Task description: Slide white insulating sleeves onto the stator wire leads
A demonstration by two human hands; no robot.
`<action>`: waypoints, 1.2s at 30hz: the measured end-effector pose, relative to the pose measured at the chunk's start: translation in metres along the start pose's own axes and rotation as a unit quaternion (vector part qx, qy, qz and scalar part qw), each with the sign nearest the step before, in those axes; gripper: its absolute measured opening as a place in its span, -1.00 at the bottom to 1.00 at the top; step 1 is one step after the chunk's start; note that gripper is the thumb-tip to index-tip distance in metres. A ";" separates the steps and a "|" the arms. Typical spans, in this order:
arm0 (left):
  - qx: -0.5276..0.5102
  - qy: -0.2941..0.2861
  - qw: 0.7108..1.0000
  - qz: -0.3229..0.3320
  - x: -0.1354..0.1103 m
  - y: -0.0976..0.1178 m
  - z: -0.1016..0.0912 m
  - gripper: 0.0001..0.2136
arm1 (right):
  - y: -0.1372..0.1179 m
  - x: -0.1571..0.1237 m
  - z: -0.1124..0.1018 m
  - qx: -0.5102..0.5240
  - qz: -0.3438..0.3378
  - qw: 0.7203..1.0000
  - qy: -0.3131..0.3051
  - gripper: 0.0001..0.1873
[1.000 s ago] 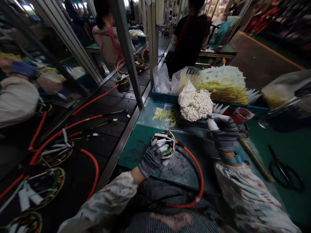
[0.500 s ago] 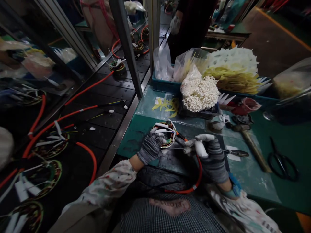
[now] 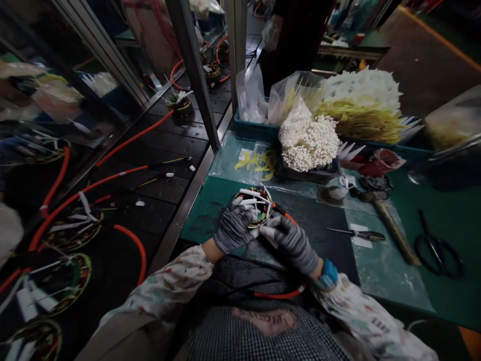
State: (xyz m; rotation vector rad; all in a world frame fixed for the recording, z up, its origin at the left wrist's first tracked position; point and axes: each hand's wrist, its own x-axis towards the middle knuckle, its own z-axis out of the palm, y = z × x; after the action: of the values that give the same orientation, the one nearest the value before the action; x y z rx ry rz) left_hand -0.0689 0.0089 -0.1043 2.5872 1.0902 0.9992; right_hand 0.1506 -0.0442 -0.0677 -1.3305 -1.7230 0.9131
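Observation:
A ring-shaped motor stator (image 3: pixel 259 201) with coloured windings and white sleeves stands tilted over the dark mat at the bench's near edge. My left hand (image 3: pixel 235 228), in a grey striped glove, grips its left side with fingers wrapped round the rim. At the lower right rim is my right hand (image 3: pixel 293 241), gloved alike with white-covered fingertips. Its fingers are pinched together, and whatever is between them is hidden. An orange cable (image 3: pixel 289 216) leaves the stator's right side, passes behind the right hand and shows again below, across my apron.
Right of the mat lie a screwdriver (image 3: pixel 370 235), a hammer (image 3: pixel 394 228) and black scissors (image 3: pixel 438 255). Bundled white sleeves (image 3: pixel 311 148) and yellow strips (image 3: pixel 361 123) stand behind. At left, a dark conveyor (image 3: pixel 158 198) carries several cabled stators; a person (image 3: pixel 296 45) stands beyond.
My right hand has come left, from well right of the stator to its rim; the thin strand stretched between them no longer shows. Conveyor items have shifted slightly left and nearer.

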 end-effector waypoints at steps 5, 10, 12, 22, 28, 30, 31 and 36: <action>-0.021 0.021 1.000 -0.010 0.005 0.004 -0.002 -0.88 | -0.014 0.063 -0.001 -0.227 0.014 0.968 -0.103 -0.63; -0.021 0.030 0.999 -0.015 0.007 0.003 -0.002 -0.86 | -0.017 0.083 -0.001 -0.197 0.008 0.968 -0.157 -0.77; -0.023 0.000 0.999 -0.034 0.008 0.004 -0.003 -0.85 | -0.014 0.080 0.001 -0.070 0.023 0.992 -0.106 -0.77; -0.016 -0.034 0.999 -0.031 0.008 -0.001 -0.003 -0.84 | -0.005 0.074 -0.019 0.135 0.048 0.981 -0.131 -0.75; -0.013 -0.041 0.999 -0.020 0.007 -0.004 -0.002 -0.85 | 0.007 0.070 -0.014 0.095 0.034 0.991 -0.091 -0.76; -0.009 -0.038 0.999 -0.020 0.007 -0.003 -0.002 -0.84 | 0.008 0.067 -0.013 0.103 0.029 0.990 -0.090 -0.76; -0.008 -0.035 0.999 -0.021 0.007 -0.002 -0.002 -0.83 | 0.008 0.065 -0.012 0.111 0.027 0.989 -0.095 -0.77; -0.014 -0.014 1.000 -0.022 0.007 0.000 -0.002 -0.82 | 0.009 0.050 -0.012 0.171 0.004 0.977 -0.127 -0.83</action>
State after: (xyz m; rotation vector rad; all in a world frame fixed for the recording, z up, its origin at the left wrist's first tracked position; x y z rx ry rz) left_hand -0.0665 0.0136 -0.0989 2.5348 1.1134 0.9598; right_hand 0.1564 0.0077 -0.0635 -1.0272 -1.6499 1.3644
